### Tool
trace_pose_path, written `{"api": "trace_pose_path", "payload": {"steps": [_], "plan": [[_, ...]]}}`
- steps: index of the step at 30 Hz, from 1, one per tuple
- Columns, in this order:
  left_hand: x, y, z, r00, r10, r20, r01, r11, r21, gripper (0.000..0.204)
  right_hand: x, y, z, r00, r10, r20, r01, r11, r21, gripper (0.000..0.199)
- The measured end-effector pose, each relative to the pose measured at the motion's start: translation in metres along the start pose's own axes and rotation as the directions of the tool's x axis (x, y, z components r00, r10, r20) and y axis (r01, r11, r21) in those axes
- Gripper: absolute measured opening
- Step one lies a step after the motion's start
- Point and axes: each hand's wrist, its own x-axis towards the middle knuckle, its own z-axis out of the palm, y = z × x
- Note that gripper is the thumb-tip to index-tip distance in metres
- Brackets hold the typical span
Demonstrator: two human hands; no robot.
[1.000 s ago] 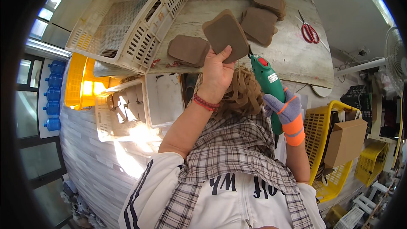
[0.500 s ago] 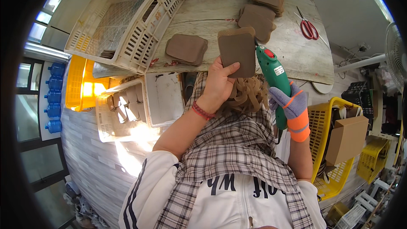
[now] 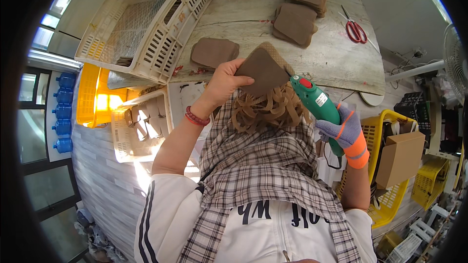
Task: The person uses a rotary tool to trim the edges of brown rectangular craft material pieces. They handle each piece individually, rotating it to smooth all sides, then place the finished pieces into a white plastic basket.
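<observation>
My left hand (image 3: 225,82) grips a flat brown pad (image 3: 263,72) with rounded corners, thumb on top. A lighter, textured margin shows along the pad's upper right edge. In a grey-purple glove with an orange cuff, my right hand (image 3: 344,130) is wrapped round a green handheld power tool (image 3: 319,104) with a red switch. Its thin dark tip is at the pad's right corner; whether it touches is too small to tell. Below the pad, a heap of curled brown strips (image 3: 263,111) lies on my plaid apron (image 3: 263,151).
Stacks of similar pads lie on the table (image 3: 243,27), one at left (image 3: 214,52) and others at right (image 3: 295,22). Red-handled scissors (image 3: 356,32) rest far right. A white crate (image 3: 165,34) leans at the left; a yellow basket (image 3: 368,165) stands beside my right arm.
My left hand has moved left and turned the pad clockwise, so its top leans right. My right hand has shifted slightly right and tilted the tool further over, its tip still beside the pad.
</observation>
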Motion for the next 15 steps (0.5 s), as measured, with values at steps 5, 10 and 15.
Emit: {"api": "trace_pose_path", "payload": {"steps": [5,10,15], "plan": [[-0.004,0.000,-0.008,0.988,-0.112,0.109,0.099,0.988,0.114,0.042,0.000,0.009,0.006,0.998,-0.066,0.003,0.066,0.993,-0.101,0.046],[-0.011,0.000,0.003,0.970,-0.205,0.132,0.194,0.977,0.091,0.039,0.005,0.007,0.014,0.998,-0.068,0.003,0.068,0.995,-0.069,0.045],[-0.014,0.013,-0.002,0.970,-0.192,0.147,0.151,0.955,0.254,0.037,0.009,0.002,0.014,0.999,-0.006,0.047,0.008,0.999,-0.038,0.043]]}}
